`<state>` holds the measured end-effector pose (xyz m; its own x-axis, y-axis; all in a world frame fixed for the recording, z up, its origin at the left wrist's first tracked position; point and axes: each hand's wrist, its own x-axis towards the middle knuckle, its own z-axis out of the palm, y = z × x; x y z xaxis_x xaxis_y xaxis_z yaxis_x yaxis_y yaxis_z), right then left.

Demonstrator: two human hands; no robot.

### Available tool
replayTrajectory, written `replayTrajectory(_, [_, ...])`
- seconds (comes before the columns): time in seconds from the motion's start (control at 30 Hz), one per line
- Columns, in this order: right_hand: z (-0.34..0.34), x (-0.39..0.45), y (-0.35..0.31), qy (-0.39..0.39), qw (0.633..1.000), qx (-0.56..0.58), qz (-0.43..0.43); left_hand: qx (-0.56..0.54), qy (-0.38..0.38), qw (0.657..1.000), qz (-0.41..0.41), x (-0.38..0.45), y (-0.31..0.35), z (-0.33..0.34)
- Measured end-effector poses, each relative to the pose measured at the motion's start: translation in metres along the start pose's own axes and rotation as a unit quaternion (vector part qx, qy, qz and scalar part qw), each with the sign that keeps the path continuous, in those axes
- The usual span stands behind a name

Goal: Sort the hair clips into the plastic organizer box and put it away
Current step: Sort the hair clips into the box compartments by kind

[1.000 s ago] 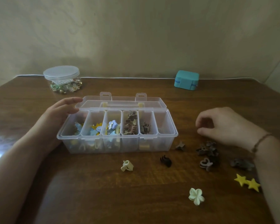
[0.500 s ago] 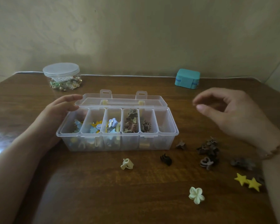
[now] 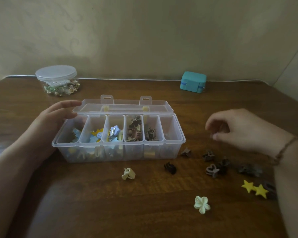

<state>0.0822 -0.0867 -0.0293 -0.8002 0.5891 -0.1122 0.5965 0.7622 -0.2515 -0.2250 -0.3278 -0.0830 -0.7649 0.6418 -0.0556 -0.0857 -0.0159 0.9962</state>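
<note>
Several brown hair clips (image 3: 213, 162) lie at six o'clock below the right hand (image 3: 244, 129), its empty fingers (image 3: 215, 136) loosely curled, nearer than the left hand (image 3: 58, 115) resting flat against the organizer box (image 3: 119, 152).

Clear organizer box (image 3: 170, 152) lid open, five of six compartments filled; loose hair clips (image 3: 213, 169) lie on bench right of it.

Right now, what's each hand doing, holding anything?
Left hand: open, fingers resting on the organizer box at its left end.
Right hand: fingers loosely curled, holding nothing, above the loose brown clips.
</note>
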Motion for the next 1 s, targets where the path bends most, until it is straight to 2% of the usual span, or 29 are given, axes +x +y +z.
replayTrajectory(0.07, [-0.001, -0.003, -0.008, 0.149, 0.986, 0.059, -0.044, 0.010, -0.009, 1.000, 0.002, -0.001, 0.000, 0.001])
replayTrajectory(0.1, [0.000, -0.005, -0.015, 0.222, 0.965, 0.116, -0.077, 0.016, -0.013, 1.000, 0.002, -0.002, 0.000, 0.002])
replayTrajectory(0.17, [0.002, -0.010, -0.030, 0.288, 0.914, 0.248, -0.139, 0.022, -0.019, 1.000, 0.002, -0.003, 0.001, 0.003])
replayTrajectory(0.23, [0.011, -0.012, -0.044, 0.265, 0.904, 0.282, -0.183, 0.024, -0.020, 0.999, 0.002, -0.003, 0.001, 0.003])
replayTrajectory(0.37, [0.029, -0.007, -0.052, 0.181, 0.941, 0.203, -0.201, 0.030, -0.018, 0.999, 0.003, -0.004, 0.001, 0.003])
replayTrajectory(0.43, [0.029, -0.005, -0.048, 0.216, 0.934, 0.212, -0.192, 0.034, -0.019, 0.999, 0.003, -0.004, 0.001, 0.003])
replayTrajectory(0.57, [0.006, -0.016, -0.033, 0.353, 0.890, 0.250, -0.143, 0.039, -0.022, 0.999, 0.011, -0.005, 0.001, 0.004])
replayTrajectory(0.63, [-0.005, -0.034, -0.020, 0.358, 0.902, 0.221, -0.100, 0.043, -0.026, 0.999, 0.016, -0.006, 0.001, 0.005])
replayTrajectory(0.7, [-0.004, -0.060, -0.008, 0.329, 0.928, 0.160, -0.068, 0.048, -0.029, 0.998, 0.019, -0.007, 0.001, 0.007])
replayTrajectory(0.83, [0.038, -0.114, 0.012, 0.216, 0.976, 0.001, -0.017, 0.046, -0.021, 0.998, 0.021, -0.006, 0.000, 0.009])
replayTrajectory(0.9, [0.059, -0.130, 0.021, 0.177, 0.984, -0.017, 0.019, 0.051, -0.019, 0.998, 0.023, -0.006, 0.000, 0.009])
replayTrajectory(1.0, [0.074, -0.135, 0.028, 0.181, 0.982, -0.051, 0.017, 0.057, -0.017, 0.998, 0.027, -0.007, -0.001, 0.009])
